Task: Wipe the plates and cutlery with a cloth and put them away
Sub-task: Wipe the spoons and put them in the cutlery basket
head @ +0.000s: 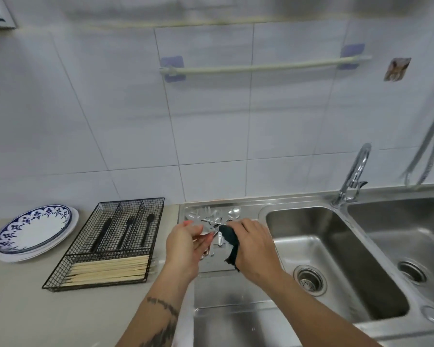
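My right hand (254, 246) grips a dark green cloth (229, 240) above the steel drainboard (236, 286). My left hand (186, 246) pinches one end of a thin metal piece of cutlery (212, 223) whose other end goes into the cloth. Several silver spoons and forks (212, 214) lie on the drainboard behind my hands. A stack of plates (33, 230), the top one with a blue patterned rim, sits on the counter at the far left. A black wire cutlery tray (110, 244) holds three black utensils (127, 232) and several wooden chopsticks (110, 270).
A double steel sink (336, 259) with a chrome tap (356, 174) takes up the right side. A white towel rail (261, 66) hangs on the tiled wall. The beige counter (18, 296) stretches left of the sink unit.
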